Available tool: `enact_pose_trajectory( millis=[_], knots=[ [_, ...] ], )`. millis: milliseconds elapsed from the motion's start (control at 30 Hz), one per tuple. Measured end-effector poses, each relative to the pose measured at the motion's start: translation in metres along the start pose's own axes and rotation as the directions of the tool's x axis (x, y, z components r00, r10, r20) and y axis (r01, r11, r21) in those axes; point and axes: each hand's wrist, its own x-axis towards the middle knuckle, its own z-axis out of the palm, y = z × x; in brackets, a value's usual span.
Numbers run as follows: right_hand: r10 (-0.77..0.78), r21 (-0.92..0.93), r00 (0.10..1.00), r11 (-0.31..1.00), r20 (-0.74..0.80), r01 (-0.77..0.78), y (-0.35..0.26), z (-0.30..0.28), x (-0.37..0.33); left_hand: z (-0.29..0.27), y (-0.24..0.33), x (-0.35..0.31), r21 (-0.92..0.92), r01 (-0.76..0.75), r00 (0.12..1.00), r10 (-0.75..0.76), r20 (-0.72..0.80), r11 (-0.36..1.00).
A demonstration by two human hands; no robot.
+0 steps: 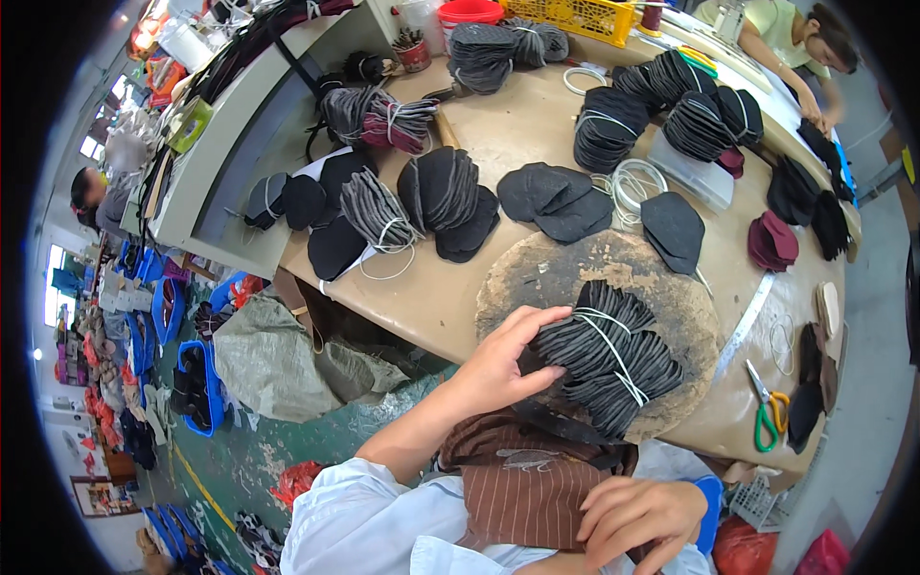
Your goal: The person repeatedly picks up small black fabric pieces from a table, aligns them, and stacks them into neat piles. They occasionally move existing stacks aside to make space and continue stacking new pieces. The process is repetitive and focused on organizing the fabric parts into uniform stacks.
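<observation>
Head view: our left hand (513,359) holds the tied black bundle (618,359) by its nine-o'clock end. Bundle lies on the round block (522,287) at the bench (431,311). Our right hand (637,517), loosely curled, at six o'clock; contents, we cannot tell. Scissors (766,395) at four.

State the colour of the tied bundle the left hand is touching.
The bundle is black to dark grey, seen in the head view.

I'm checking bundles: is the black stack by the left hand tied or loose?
Tied: pale cord crosses the black stack, which sits on the round block, the left hand at its side.
</observation>
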Motion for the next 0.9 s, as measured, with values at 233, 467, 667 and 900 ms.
enact_pose_trajectory(
  millis=[233, 467, 667, 900],
  knots=[
    [0.214, -0.103, 0.626, 0.897, -0.749, -0.43, 0.002, 0.007, -0.057, 0.001, 0.0, 0.001, 0.002, 0.005, 1.0, -0.005, -0.012, 1.0],
    [0.333, 0.217, 0.15, 0.836, -0.931, -0.504, 0.048, 0.012, -0.052, 0.013, -0.015, 0.003, -0.226, 0.1, 0.987, -0.126, -0.102, 0.969],
    [0.165, 0.006, 0.259, 0.853, -0.952, -0.522, 0.052, 0.005, -0.024, 0.013, -0.038, 0.008, -0.517, 0.076, 0.976, -0.169, -0.136, 0.853],
    [0.043, -0.115, 0.244, 0.794, -0.969, -0.597, 0.064, 0.009, -0.008, 0.037, -0.003, -0.009, -0.022, 0.176, 0.969, -0.177, -0.172, 0.984]
  ],
)
